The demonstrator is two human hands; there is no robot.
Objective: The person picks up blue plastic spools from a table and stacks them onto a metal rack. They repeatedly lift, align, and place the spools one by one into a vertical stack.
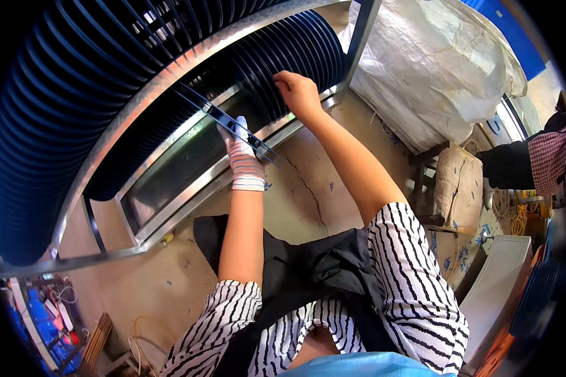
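My left hand [242,151], in a striped knit glove, is closed around a thin dark blue plastic frame-like piece [220,115]. The piece slants from the rack's inside toward my body, with narrow prongs at its near end. My bare right hand [299,94] is up against the front of a row of dark blue thin-edged plastic pieces [311,47]. Its fingers are curled together, and whatever lies between them is hidden. The row stands packed side by side on a metal rack [217,173], below and to the left of a gap in the row.
A larger curved stack of dark blue pieces [56,125] rises at left. A big white woven sack [427,63] stands at far right, beside a padded stool [457,188]. Another person's clothed part [522,157] shows at the right edge. Blue scraps lie on the floor [295,201].
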